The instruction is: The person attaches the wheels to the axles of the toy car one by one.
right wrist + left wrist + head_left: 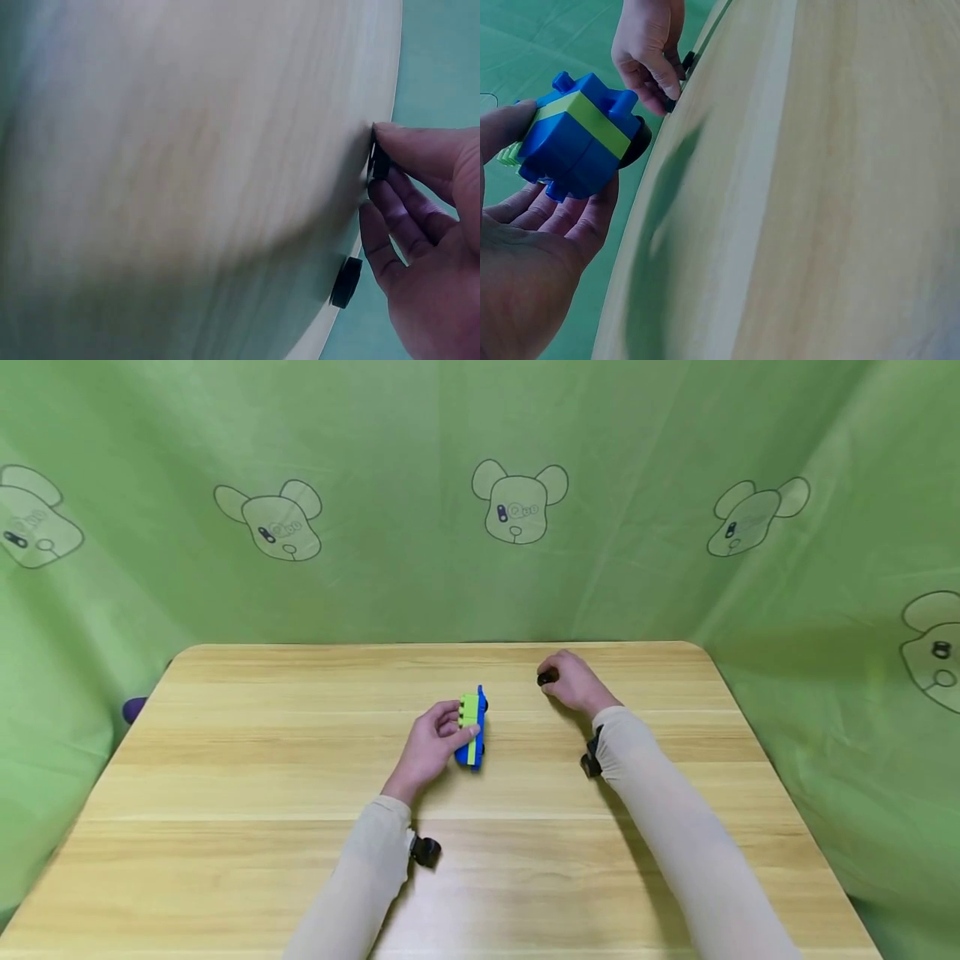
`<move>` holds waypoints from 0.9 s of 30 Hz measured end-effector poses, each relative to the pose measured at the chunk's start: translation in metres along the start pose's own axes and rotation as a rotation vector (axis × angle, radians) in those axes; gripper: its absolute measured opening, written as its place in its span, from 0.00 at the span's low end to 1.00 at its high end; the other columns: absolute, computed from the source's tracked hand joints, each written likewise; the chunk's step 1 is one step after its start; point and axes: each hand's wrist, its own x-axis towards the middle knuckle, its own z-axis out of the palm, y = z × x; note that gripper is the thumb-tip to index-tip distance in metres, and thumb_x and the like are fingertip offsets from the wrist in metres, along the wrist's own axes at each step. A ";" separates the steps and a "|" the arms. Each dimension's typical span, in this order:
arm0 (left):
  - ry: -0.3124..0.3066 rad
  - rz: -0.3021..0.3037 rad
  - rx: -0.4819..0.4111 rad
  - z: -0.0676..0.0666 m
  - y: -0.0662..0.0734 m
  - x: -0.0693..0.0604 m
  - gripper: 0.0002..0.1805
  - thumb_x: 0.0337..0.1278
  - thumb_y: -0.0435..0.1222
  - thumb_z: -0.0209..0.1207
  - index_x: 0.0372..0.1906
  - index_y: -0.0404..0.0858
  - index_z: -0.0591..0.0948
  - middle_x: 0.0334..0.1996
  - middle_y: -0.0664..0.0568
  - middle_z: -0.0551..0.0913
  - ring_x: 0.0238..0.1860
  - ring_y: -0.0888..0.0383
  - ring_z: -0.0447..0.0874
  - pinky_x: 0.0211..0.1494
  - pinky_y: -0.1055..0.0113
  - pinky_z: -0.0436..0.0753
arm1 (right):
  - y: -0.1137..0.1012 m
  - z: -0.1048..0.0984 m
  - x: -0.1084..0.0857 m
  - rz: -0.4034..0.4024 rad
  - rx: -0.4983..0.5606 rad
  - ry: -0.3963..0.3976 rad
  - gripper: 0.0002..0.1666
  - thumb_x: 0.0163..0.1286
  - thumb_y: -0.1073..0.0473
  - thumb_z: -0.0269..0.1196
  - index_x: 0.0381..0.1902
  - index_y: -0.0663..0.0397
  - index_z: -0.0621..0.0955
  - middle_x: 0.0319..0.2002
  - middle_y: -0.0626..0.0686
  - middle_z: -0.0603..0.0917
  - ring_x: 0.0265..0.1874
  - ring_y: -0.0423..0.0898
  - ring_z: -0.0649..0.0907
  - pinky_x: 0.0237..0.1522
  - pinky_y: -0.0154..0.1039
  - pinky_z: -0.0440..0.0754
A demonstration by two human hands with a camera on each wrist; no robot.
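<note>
My left hand (429,750) holds a toy car (468,710) of blue and lime-green blocks above the table, thumb on one side and fingers on the other. Dark round wheels show along the car's right side, and one black wheel (637,142) stands out in the left wrist view. Near the table's far edge, my right hand (576,685) pinches a small black piece (381,161), wheel-like in shape, between thumb and fingertips. A second black wheel-like piece (346,282) sits on the tabletop beside that hand, apart from the fingers.
The wooden table (247,777) has rounded far corners. A green curtain (390,585) printed with bear heads hangs behind and at both sides. Black wrist cameras are strapped at both sleeves. Something purple (133,709) shows past the table's left edge.
</note>
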 end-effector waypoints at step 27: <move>0.025 -0.017 -0.033 -0.002 -0.007 -0.001 0.31 0.59 0.34 0.67 0.64 0.29 0.70 0.51 0.43 0.78 0.52 0.50 0.76 0.60 0.59 0.77 | -0.021 -0.013 -0.030 0.034 0.175 0.029 0.21 0.64 0.68 0.66 0.55 0.67 0.78 0.47 0.59 0.76 0.47 0.57 0.78 0.55 0.52 0.76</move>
